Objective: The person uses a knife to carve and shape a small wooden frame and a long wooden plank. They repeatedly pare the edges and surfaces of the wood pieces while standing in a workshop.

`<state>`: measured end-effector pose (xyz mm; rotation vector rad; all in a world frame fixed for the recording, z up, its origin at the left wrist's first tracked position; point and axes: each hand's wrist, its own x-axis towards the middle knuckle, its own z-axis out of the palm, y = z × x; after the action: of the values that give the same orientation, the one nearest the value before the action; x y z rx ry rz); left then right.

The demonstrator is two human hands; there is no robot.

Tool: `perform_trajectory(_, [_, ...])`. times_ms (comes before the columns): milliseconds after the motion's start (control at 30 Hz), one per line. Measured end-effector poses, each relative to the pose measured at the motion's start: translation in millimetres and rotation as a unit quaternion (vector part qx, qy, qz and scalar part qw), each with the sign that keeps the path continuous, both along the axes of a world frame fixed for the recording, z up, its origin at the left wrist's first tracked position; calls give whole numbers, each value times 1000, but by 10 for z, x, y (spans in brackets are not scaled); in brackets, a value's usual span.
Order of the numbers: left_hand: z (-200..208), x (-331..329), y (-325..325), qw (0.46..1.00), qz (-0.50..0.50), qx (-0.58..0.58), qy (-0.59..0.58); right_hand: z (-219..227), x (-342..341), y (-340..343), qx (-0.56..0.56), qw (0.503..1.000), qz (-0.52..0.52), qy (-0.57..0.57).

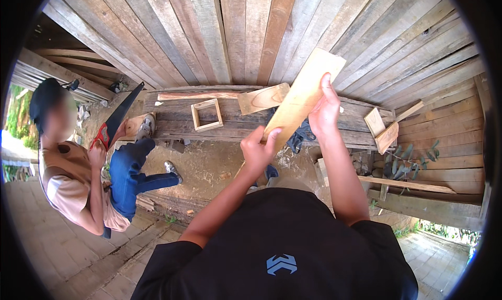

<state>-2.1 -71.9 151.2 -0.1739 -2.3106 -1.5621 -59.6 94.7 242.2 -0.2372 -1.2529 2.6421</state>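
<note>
A pale wooden board is held up in front of me, slanting from lower left to upper right. My left hand grips its lower end, thumb on the face. Higher up, my right hand is closed on the right edge with its thumb along the board. Behind the board, a shorter wood piece with a visible grain swirl lies on the rough plank bench. Left of that piece sits a small rectangular wooden frame. A dark strappy item is partly hidden behind the board and my right hand.
At left a person holds a red-handled handsaw, one foot up on a wood piece. Joined wood offcuts rest on the bench's right end, near a leafy branch. A plank wall rises behind; shavings litter the ground.
</note>
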Motion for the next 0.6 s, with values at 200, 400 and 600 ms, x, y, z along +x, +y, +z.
perform_trajectory(200, [-71, -218, -251, 999, -15, 32, -40, 67, -9, -102, 28, 997, 68, -39])
perform_trajectory(400, [-163, -401, -504, 996, 12, 87, -26, -233, 30, -171, 227, 958, 157, -75])
perform_trajectory(600, [66, -625, -624, 969, 26, 243, -27, -924, 213, -441, 367, 886, 263, -103])
